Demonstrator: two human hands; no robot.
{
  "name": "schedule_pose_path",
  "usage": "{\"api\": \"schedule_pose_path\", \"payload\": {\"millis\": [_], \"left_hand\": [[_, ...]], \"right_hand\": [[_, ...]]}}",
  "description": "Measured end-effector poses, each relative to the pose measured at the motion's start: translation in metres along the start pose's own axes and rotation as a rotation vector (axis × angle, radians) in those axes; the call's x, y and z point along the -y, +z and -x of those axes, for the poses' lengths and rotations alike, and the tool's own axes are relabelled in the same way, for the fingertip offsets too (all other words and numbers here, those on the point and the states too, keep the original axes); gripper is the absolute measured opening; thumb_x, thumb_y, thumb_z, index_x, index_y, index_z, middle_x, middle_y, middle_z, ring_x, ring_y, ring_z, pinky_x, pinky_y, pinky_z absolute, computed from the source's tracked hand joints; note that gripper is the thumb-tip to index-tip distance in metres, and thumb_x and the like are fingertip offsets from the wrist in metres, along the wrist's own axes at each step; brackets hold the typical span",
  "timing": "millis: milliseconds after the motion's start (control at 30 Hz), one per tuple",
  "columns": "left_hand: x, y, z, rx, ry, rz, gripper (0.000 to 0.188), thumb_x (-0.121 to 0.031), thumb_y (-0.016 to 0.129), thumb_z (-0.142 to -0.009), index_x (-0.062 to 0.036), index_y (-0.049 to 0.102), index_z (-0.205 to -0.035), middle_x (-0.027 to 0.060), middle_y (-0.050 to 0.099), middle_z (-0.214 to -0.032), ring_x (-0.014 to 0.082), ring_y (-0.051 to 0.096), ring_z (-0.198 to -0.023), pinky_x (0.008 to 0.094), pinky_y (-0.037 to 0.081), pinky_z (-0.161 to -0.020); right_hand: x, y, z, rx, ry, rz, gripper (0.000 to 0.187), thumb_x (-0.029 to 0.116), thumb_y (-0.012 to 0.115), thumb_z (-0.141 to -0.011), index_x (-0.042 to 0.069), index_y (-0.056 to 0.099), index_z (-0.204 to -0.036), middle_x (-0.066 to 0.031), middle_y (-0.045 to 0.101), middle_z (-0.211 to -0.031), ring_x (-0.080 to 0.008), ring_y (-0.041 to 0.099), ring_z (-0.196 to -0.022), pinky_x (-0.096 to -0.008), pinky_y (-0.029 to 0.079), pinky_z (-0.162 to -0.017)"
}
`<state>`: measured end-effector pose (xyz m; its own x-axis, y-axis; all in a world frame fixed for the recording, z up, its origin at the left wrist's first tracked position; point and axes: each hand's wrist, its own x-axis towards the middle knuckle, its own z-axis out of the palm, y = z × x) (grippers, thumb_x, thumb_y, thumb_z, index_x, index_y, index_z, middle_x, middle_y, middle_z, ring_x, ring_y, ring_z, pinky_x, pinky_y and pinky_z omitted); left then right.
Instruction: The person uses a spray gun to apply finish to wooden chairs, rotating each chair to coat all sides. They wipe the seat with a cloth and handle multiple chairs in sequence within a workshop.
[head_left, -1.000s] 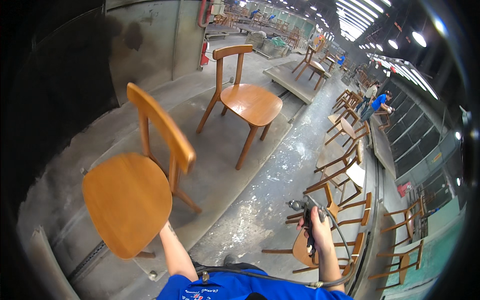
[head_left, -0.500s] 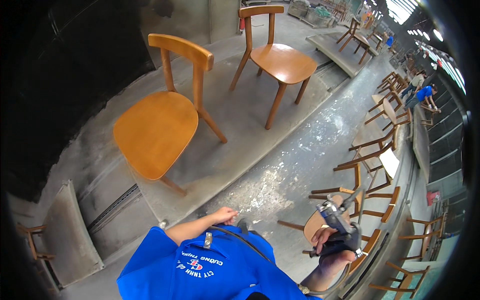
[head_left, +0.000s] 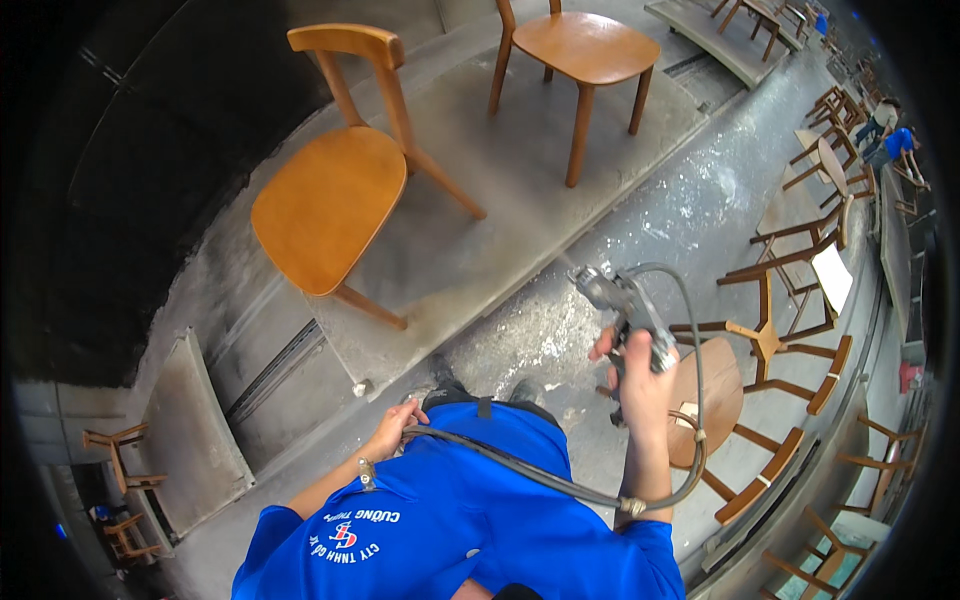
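My right hand (head_left: 645,385) is wrapped around the handle of a metal spray gun (head_left: 625,305), raised in front of me. Its nozzle points up and left, with a faint mist ahead of it. A dark hose (head_left: 520,470) loops from the gun past my right forearm and across my waist. At the other end of that loop my left hand (head_left: 395,430) closes its fingers on the hose, close to my left hip. Beyond the gun stand two wooden chairs: an orange-brown chair (head_left: 335,205) at left and a second brown chair (head_left: 585,50) behind it.
Both chairs stand on a low grey platform (head_left: 450,290) with a corner close to my feet. Several chairs and frames, one an upturned chair (head_left: 765,340), line the right side. A tilted board (head_left: 190,425) lies at left. Far right, a person in blue (head_left: 900,145) bends over.
My right hand has brought the spray gun up and left, turning its nozzle toward the chairs. Mist now shows at the nozzle. My left hand has moved left and down onto the hose.
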<state>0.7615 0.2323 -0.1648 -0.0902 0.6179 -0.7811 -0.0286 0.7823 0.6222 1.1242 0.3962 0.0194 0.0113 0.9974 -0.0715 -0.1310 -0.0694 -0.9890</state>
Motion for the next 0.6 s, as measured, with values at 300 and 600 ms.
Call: {"api": "schedule_pose_path", "payload": {"millis": [300, 600], "left_hand": [[-0.002, -0.012, 0.036, -0.080, -0.020, 0.024, 0.049, -0.043, 0.048, -0.102, -0.0015, 0.068, -0.085, -0.0044, 0.043, -0.048, 0.0071, 0.034, -0.040, 0.0273, 0.022, -0.041], [-0.013, 0.003, 0.050, -0.090, -0.051, -0.002, 0.049, -0.043, 0.049, -0.102, -0.0018, 0.068, -0.084, -0.0056, 0.043, -0.049, 0.0065, 0.034, -0.043, 0.0267, 0.024, -0.043]], "right_hand": [[-0.083, -0.021, -0.029, -0.192, 0.216, 0.210, 0.053, 0.052, 0.049, -0.103, 0.005, 0.061, -0.082, -0.0048, 0.063, -0.067, -0.0076, 0.050, -0.048, -0.0224, 0.036, -0.042], [-0.092, -0.041, -0.020, -0.278, 0.264, 0.236, 0.045, 0.047, 0.053, -0.102, 0.006, 0.060, -0.086, -0.0032, 0.064, -0.067, -0.0074, 0.049, -0.048, -0.0231, 0.035, -0.043]]}}
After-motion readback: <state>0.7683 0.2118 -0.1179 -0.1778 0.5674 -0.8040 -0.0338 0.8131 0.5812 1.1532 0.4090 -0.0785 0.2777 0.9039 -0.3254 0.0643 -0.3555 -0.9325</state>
